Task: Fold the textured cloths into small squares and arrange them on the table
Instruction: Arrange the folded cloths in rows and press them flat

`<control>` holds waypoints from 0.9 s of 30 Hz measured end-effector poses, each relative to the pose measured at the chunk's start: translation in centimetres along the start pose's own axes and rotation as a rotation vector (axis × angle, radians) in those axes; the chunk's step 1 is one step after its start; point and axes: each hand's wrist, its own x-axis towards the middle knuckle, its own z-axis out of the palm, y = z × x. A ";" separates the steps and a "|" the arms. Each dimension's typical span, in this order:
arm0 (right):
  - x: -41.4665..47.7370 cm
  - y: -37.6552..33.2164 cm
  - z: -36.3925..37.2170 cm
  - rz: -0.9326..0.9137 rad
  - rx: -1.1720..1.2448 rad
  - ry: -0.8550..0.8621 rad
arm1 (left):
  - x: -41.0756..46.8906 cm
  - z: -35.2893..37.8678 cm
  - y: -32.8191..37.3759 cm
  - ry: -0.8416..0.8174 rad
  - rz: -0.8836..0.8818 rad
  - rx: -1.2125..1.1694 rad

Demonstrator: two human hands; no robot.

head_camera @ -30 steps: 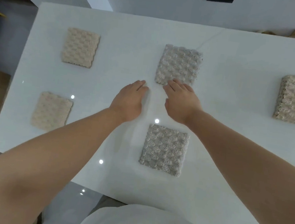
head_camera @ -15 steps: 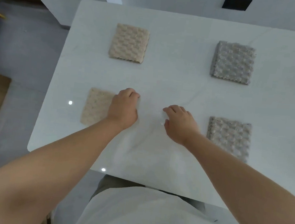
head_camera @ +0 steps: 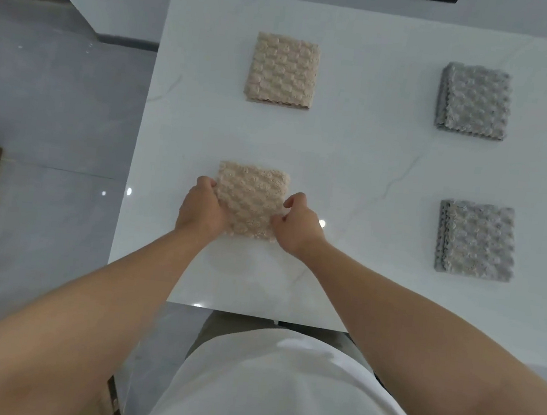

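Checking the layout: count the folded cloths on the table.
4. Beige cloth far left; grey cloth far right; second grey near right; second beige near left, between both hands. More may lie off-frame.

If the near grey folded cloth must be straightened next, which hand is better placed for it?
The right hand, probably. It holds the right edge of the near beige cloth, on the side facing the near grey cloth. The left hand would have to cross over.
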 end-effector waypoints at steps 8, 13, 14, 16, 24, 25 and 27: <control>0.7 0.1 -1.1 -0.098 -0.131 0.049 | 0.1 0.6 0.4 -0.002 0.115 -0.063; 0.9 1.4 -3.0 -0.172 -0.307 0.020 | 0.6 0.8 0.6 -0.061 0.313 0.094; 0.9 1.5 -3.3 -0.210 -0.374 0.029 | 0.8 0.5 0.6 -0.037 0.369 0.161; 0.9 1.6 -3.8 -0.339 -0.551 0.091 | 1.3 0.0 0.6 0.033 0.557 0.305; 3.3 1.1 -4.5 -0.479 -0.980 -0.095 | 5.1 -0.6 1.0 -0.323 0.799 0.854; 3.6 1.1 -4.4 -0.469 -1.013 -0.115 | 5.4 -0.6 0.9 -0.341 0.805 0.881; 4.0 1.2 -4.2 -0.464 -1.047 -0.110 | 6.0 -0.6 0.9 -0.350 0.823 0.905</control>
